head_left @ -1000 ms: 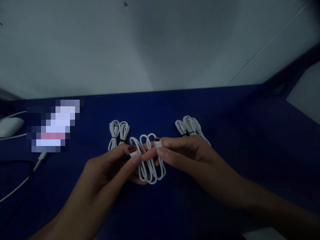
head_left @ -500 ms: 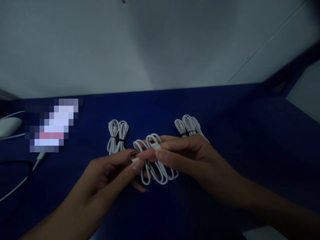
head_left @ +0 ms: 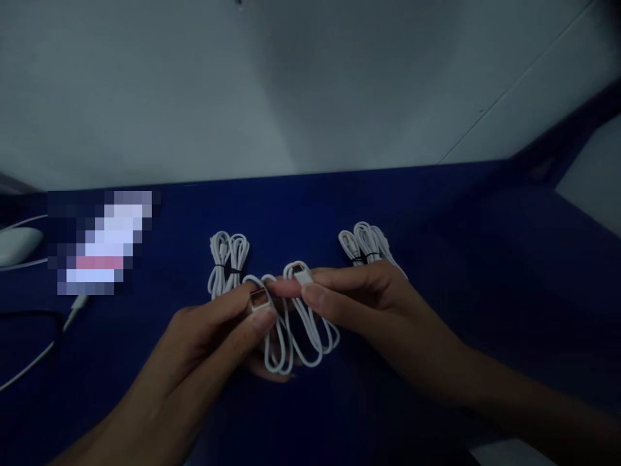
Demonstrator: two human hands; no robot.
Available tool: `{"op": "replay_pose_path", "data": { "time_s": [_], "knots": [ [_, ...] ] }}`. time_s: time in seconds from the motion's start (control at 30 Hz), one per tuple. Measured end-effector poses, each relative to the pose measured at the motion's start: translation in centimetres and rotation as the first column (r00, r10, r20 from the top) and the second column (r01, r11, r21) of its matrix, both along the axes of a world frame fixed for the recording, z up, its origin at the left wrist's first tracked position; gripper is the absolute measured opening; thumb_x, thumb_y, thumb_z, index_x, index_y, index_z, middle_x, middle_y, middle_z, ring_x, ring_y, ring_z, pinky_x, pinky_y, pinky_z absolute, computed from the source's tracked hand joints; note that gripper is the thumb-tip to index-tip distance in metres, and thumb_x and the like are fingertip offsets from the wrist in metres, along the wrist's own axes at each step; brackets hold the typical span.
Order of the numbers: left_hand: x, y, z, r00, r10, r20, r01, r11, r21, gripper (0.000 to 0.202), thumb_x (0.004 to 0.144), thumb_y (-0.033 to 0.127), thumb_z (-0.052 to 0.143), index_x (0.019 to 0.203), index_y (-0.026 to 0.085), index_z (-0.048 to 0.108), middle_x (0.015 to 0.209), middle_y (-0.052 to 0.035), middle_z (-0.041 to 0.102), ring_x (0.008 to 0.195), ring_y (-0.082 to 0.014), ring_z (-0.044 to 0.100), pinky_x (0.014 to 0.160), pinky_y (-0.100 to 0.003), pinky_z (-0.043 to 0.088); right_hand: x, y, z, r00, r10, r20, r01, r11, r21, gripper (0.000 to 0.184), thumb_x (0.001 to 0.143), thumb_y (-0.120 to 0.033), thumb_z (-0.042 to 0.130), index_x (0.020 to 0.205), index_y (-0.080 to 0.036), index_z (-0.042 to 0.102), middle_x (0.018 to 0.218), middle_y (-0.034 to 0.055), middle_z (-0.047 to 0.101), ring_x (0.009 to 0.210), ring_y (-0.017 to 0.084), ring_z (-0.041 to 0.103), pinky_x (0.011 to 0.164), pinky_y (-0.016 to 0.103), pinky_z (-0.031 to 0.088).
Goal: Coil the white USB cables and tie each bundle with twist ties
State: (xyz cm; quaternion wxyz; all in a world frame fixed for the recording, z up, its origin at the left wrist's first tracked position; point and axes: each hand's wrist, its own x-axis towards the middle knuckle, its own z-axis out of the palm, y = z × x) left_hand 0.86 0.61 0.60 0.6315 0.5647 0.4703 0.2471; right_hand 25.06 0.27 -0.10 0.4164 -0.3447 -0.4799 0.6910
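Note:
White USB cable (head_left: pixel 310 336) hangs in loose loops between my two hands, above the blue table. My left hand (head_left: pixel 220 343) pinches one white USB plug (head_left: pixel 261 304) between thumb and forefinger, its orange-lined opening facing away from me. Another white USB plug (head_left: pixel 303 276) is gripped by the thumb and fingers of my right hand (head_left: pixel 361 301). Whether both plugs belong to one cable or two cannot be made out. My other left fingers lie partly hidden behind the loops.
Coiled white cables with black ties (head_left: pixel 229 262) lie beyond my left hand. More tied cables (head_left: pixel 366 244) lie behind my right hand, partly covered by it. A blurred-out bright device (head_left: pixel 104 243) with a cord and a white mouse-shaped object (head_left: pixel 19 246) are at the left. A pale wall (head_left: pixel 204 90) borders the table (head_left: pixel 291 207).
The plug in my left hand now shows more fully, and the loops have split into a left and a right group, hanging slightly lower at the left. Both hands stay nearly in place.

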Motion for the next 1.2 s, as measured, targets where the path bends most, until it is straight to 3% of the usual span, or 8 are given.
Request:
{"op": "replay_pose_path", "data": {
  "time_s": [0.13,0.23,0.43,0.53,0.67,0.73,0.97,1.2],
  "knots": [
    [0.0,-0.4,0.2,0.997,0.071,-0.043,-0.072,0.997,-0.027,0.031,0.111,0.048,0.071,0.138,0.039,0.083,0.112,-0.0013,0.084,0.113,-0.0274,0.077,0.096,-0.032,0.067,0.2,0.1,0.0,1.0,0.001,0.007,-0.001,1.0,-0.007,0.018,0.113,-0.039,0.077,0.123,-0.037,0.092,0.105,0.0007,0.09,0.113,0.02,0.084,0.103,0.033,0.067],
    [0.1,-0.2,0.1,0.997,0.061,0.043,-0.059,0.997,-0.044,0.036,0.114,0.053,0.067,0.145,0.04,0.08,0.132,-0.003,0.084,0.133,-0.0312,0.073,0.112,-0.039,0.064,0.2,0.1,-0.1,1.0,-0.005,-0.012,0.005,1.0,0.012,0.023,0.114,-0.04,0.076,0.133,-0.039,0.088,0.121,-0.0003,0.091,0.12,0.02,0.084,0.114,0.036,0.063],
    [-0.3,0.0,-0.4,0.999,0.049,-0.02,-0.048,0.996,0.069,0.034,0.114,0.054,0.065,0.141,0.045,0.084,0.146,0.0033,0.08,0.143,-0.0292,0.068,0.134,-0.04,0.044,0.3,0.2,-0.4,1.0,0.02,-0.015,-0.02,0.999,0.034,0.023,0.118,-0.037,0.07,0.132,-0.04,0.088,0.137,-0.0033,0.087,0.139,0.017,0.076,0.125,0.032,0.055],
    [-0.2,0.1,-0.5,0.997,0.031,-0.066,-0.02,0.985,0.172,0.036,0.113,0.048,0.068,0.146,0.045,0.082,0.148,0.0041,0.079,0.136,-0.0296,0.07,0.124,-0.038,0.053,0.4,0.1,-0.6,0.996,0.061,-0.069,-0.059,0.998,0.034,0.03,0.122,-0.03,0.063,0.141,-0.04,0.083,0.139,-0.0027,0.086,0.135,0.015,0.077,0.121,0.03,0.057],
    [0.3,0.4,-0.3,0.998,0.006,-0.068,0.009,0.975,0.222,0.033,0.115,0.045,0.066,0.143,0.042,0.083,0.123,0.0021,0.084,0.099,-0.0227,0.076,0.087,-0.029,0.065,0.5,0.0,-0.5,0.992,0.087,-0.088,-0.087,0.996,0.011,0.032,0.123,-0.028,0.06,0.146,-0.039,0.08,0.136,-0.0013,0.087,0.126,0.015,0.081,0.116,0.031,0.06],
    [0.5,0.5,-0.2,0.997,0.0,-0.073,0.017,0.972,0.234,0.031,0.115,0.043,0.067,0.141,0.042,0.084,0.115,0.002,0.083,0.092,-0.0199,0.073,0.08,-0.026,0.064,0.4,0.0,-0.5,0.996,0.071,-0.062,-0.071,0.997,0.0,0.03,0.121,-0.03,0.064,0.143,-0.039,0.081,0.137,-0.0013,0.087,0.128,0.016,0.08,0.118,0.031,0.059],
    [0.4,0.7,0.1,0.992,-0.058,-0.111,0.089,0.952,0.294,0.028,0.117,0.043,0.064,0.138,0.047,0.083,0.112,0.0045,0.083,0.095,-0.0185,0.075,0.084,-0.024,0.063,0.3,0.2,-0.5,0.998,0.053,-0.021,-0.054,0.998,-0.031,0.026,0.116,-0.036,0.072,0.14,-0.042,0.083,0.144,-0.002,0.084,0.143,0.021,0.074,0.134,0.042,0.048],
    [0.3,0.7,-0.1,0.978,-0.099,-0.182,0.159,0.923,0.349,0.025,0.116,0.042,0.067,0.131,0.045,0.086,0.138,0.0021,0.08,0.116,-0.0223,0.073,0.098,-0.028,0.063,0.0,0.2,0.5,0.994,0.105,-0.008,-0.105,0.994,-0.011,0.025,0.119,-0.035,0.067,0.134,-0.039,0.087,0.131,-0.0022,0.088,0.122,0.017,0.081,0.123,0.035,0.056]
  ]
}}
